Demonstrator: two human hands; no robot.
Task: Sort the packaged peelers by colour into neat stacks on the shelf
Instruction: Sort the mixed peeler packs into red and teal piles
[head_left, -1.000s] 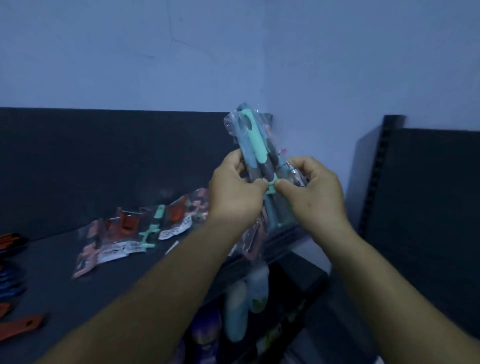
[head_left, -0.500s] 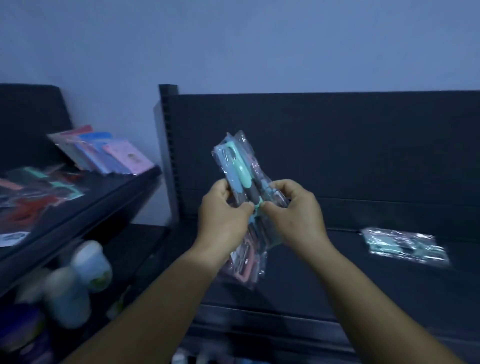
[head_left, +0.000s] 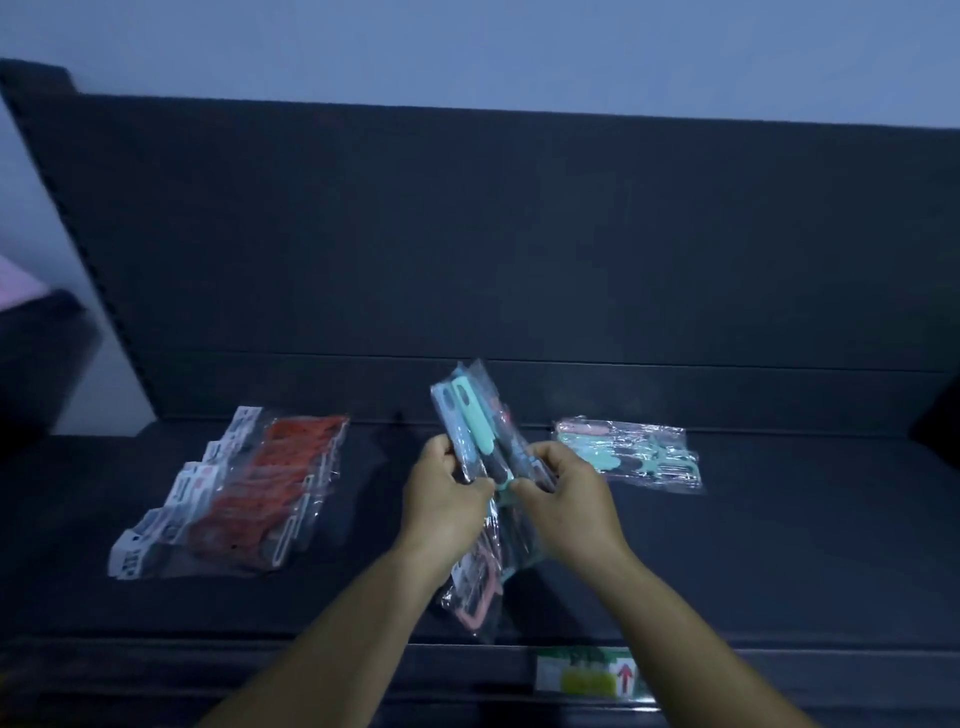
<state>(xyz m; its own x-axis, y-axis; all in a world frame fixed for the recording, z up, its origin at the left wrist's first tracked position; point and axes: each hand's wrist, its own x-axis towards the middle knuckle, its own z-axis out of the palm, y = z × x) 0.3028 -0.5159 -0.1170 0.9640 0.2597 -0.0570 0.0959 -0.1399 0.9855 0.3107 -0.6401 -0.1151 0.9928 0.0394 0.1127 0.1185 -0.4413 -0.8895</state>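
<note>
View swung from the side rack to the dark shelf (head_left: 779, 561) | left hand (head_left: 444, 499) and right hand (head_left: 566, 501) both grip the held bundle of peelers (head_left: 475, 431), upright between them above the shelf | red stack (head_left: 244, 493) left, teal stack (head_left: 631, 454) right.

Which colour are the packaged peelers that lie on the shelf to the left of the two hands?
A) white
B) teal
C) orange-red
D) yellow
C: the overlapping stack of packaged peelers on the shelf, left of the left hand, shows orange-red handles, while the teal packs lie on the other side.
</note>
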